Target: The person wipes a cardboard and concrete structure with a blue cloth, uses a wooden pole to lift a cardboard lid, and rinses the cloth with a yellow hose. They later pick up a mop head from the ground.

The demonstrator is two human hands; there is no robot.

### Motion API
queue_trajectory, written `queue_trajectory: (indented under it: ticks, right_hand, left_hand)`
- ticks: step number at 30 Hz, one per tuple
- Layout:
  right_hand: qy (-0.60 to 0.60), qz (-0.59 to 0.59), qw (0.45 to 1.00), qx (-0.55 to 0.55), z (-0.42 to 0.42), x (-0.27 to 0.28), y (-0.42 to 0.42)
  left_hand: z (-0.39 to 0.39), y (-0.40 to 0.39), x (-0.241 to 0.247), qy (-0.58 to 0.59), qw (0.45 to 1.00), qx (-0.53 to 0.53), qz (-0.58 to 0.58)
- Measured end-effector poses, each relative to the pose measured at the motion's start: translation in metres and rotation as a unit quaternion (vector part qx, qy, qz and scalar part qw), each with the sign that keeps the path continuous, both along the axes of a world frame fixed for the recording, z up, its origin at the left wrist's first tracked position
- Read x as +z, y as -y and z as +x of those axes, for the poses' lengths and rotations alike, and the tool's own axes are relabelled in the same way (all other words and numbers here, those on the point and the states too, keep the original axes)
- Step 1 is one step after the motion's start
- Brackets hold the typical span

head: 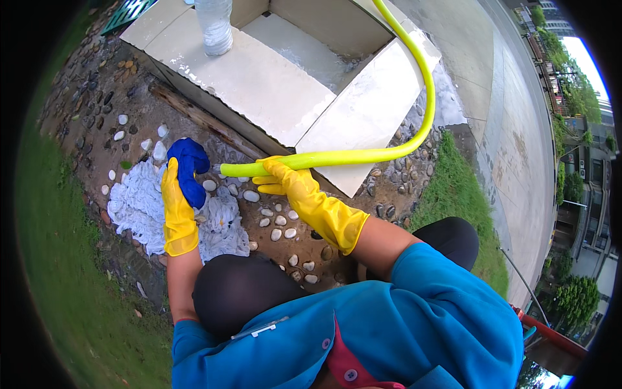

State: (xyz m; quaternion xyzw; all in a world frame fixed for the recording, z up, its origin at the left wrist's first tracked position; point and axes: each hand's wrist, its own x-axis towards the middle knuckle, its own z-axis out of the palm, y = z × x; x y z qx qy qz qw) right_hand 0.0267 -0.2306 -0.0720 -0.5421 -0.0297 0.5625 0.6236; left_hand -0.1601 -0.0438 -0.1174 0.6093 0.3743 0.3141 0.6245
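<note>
My left hand [179,209], in a yellow rubber glove, grips a crumpled dark blue cloth [188,170]. My right hand [286,182], gloved the same way, holds a bright yellow-green hose [350,158] close to its end. That end points left at the cloth, with a little water showing at its mouth. From my hand the hose curves up over the corner of a tiled basin [272,92]. Below and beside the cloth, pale grey-white mop strands [138,202] lie on the pebbled ground.
A ribbed translucent plastic container [216,29] stands on the basin's rim. A wooden strip [204,119] lies along its base. White stones [276,235] are set in the brown ground. Grass [457,194] borders both sides, with wet paving [515,146] at right. A green grate [127,14] is at top left.
</note>
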Motion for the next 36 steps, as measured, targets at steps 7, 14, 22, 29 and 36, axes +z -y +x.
queue_trajectory:
  ticks: [7,14,22,29,36]
  right_hand:
    - [-0.063,-0.088,0.994,0.024,0.005,0.021,-0.022]
    - [0.087,-0.209,0.897,0.379,0.128,0.123,0.038]
    - [0.575,-0.372,0.727,-0.042,0.340,0.038,0.131]
    - [0.555,-0.423,0.716,-0.019,0.414,0.022,0.110]
    - [0.696,-0.483,0.521,0.105,0.476,0.043,0.042]
  left_hand:
    - [0.010,0.010,-0.004,-0.078,0.980,-0.070,0.168]
    - [0.028,0.028,0.005,-0.056,0.962,-0.163,0.213]
    - [0.067,0.033,-0.009,0.024,0.969,-0.172,-0.174]
    - [0.093,0.049,0.033,0.070,0.923,-0.182,-0.331]
    - [0.066,0.056,0.054,-0.078,0.943,-0.223,-0.235]
